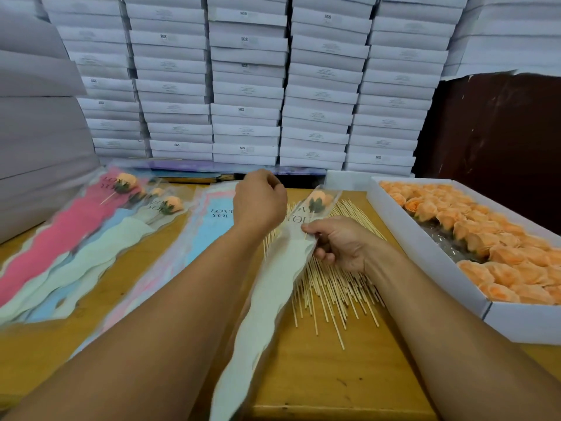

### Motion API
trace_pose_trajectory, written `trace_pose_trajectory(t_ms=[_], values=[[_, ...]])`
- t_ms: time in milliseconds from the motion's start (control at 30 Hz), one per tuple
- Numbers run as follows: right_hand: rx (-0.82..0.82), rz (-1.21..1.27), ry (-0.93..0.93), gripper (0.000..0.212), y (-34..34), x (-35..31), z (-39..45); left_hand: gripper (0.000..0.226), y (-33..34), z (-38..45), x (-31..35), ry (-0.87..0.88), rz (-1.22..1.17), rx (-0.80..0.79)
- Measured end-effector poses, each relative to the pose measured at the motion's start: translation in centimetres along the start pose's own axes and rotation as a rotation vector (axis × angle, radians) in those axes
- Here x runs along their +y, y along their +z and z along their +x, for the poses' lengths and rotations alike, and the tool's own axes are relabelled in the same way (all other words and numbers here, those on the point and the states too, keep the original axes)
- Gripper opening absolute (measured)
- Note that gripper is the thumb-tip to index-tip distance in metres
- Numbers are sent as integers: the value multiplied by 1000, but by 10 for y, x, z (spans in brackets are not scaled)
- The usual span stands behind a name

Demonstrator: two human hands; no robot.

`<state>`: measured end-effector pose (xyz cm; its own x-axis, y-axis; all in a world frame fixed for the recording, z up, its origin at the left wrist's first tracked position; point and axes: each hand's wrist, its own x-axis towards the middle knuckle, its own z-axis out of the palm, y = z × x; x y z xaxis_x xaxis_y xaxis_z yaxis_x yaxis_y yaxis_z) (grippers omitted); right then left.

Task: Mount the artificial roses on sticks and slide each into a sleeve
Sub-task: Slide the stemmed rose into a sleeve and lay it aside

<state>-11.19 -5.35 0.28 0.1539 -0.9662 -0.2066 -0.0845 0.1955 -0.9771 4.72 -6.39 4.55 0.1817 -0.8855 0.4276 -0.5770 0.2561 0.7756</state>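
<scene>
Closest to you is the bottom tail of the pale green sleeve [273, 287], hanging down past the front edge of the wooden bench [328, 375] between your two forearms. It runs up and away from you, and at its clear top end sits a peach rose [318, 198] with green leaves under it, already inside the sleeve, with "LOVE YOU" printed just below.

Your right hand [340, 243] has its fingers curled on the sleeve's right edge about a third of the way down, thumb on top, pinching the film and what looks like the thin stick inside it. Your left hand [261, 202] is up by the sleeve's top left side with fingers bent in, but it's seen from the back so I honestly can't tell if it's gripping the film or just touching it.

Under the sleeve there's a loose fan of bamboo sticks [334, 287] spread across the bench. To your right, a white tray box [425, 253] is packed with more peach rose heads [491, 238]. Left of your left arm lies a stack of empty sleeves [209, 226], blue on top. Further left, finished roses in sleeves [91, 226] (pink, blue, green) are piled up. Behind everything is a wall of stacked white boxes [246, 86].
</scene>
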Motion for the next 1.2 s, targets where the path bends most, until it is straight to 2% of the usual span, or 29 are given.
trace_pose_trajectory(t_ms=[133,200,300,400,467,533,633,700,767,900,1033,1200], values=[[25,-1,-10,16,-1,1,3,23,-13,9,23,-658,-934,-149],[18,-5,-11,16,-2,1,3,32,-18,15,30,-765,-1165,-161],[1,-17,-12,17,-3,0,2,30,-26,24,36,-810,-1248,-89],[1,-21,-8,18,-2,0,2,25,-35,29,40,-887,-1220,38],[-5,-26,-7,19,-2,-1,1,25,-34,28,37,-813,-1038,43],[-8,-22,-7,19,-2,-1,0,23,-27,23,27,-671,-752,-59],[-8,-19,-21,18,-2,-1,-1,25,-16,6,4,-423,-272,-298],[-5,-15,-31,18,-3,-1,0,34,-17,-4,-7,-331,-60,-405],[2,-4,-41,18,-4,-1,0,43,-23,-13,-14,-380,-51,-507],[42,26,-78,18,-7,-2,2,46,-41,-37,-19,-543,-215,-763],[79,34,-103,20,-7,-1,3,34,-48,-52,-22,-609,-418,-811],[100,13,-125,21,-6,-1,4,20,-49,-59,-23,-632,-525,-859]])
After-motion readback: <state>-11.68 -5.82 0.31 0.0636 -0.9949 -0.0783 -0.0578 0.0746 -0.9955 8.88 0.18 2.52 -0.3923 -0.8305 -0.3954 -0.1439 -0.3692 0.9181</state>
